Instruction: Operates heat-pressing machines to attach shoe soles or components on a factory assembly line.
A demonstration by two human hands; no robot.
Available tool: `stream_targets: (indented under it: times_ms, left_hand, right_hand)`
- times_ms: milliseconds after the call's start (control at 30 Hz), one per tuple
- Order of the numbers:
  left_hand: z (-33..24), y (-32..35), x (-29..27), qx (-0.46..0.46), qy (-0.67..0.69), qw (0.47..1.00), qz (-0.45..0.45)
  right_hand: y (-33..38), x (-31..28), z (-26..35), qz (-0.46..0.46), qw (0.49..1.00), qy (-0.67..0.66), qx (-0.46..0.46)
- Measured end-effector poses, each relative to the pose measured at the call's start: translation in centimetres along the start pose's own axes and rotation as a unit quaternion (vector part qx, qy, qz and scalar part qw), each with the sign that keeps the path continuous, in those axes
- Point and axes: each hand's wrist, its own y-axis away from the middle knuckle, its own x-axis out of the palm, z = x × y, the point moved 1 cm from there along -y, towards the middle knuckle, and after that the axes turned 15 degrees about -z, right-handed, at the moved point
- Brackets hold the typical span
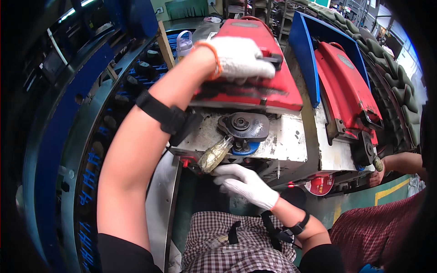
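My left hand (239,58), in a white glove with an orange band at the wrist, reaches over the red machine cover (284,88). Its thumb and fingers close around a black handle (274,59) on that cover; some fingers are hidden. Below sits a dark metal press head (244,125) on a blue base. A lever grip wrapped in yellowish tape (215,154) slants from it toward me. Just under the grip's end is my right hand (243,183), also white-gloved, its fingers apart and loosely bent, with nothing visible in them.
Right of me stands a second red machine (348,86) beside a blue panel (306,59); another person's hand (377,176) is near its lever. A rack with blue pegs (91,177) runs along my left. A lidded cup (184,44) stands behind my left forearm.
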Motion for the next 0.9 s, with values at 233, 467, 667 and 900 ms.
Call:
stream_targets:
  times_ms: [233, 467, 667, 900]
  left_hand:
    - [0.0, 1.8, 4.5, 0.028, -0.097, 0.995, -0.026]
    - [1.3, 1.6, 5.8, 0.053, -0.091, 0.994, -0.036]
    - [0.7, 1.8, 6.2, 0.020, -0.040, 0.997, -0.066]
    - [1.2, 1.6, 6.9, -0.044, -0.007, 0.995, -0.084]
  right_hand:
    - [-3.0, 4.8, 0.2, 0.171, 0.853, -0.492, 0.002]
    - [0.0, 2.1, 1.4, 0.156, 0.798, -0.580, 0.050]
    - [6.2, -8.7, 2.1, -0.100, 0.909, -0.393, -0.101]
    - [17.1, -25.3, 6.0, -0.637, 0.398, 0.498, -0.432]
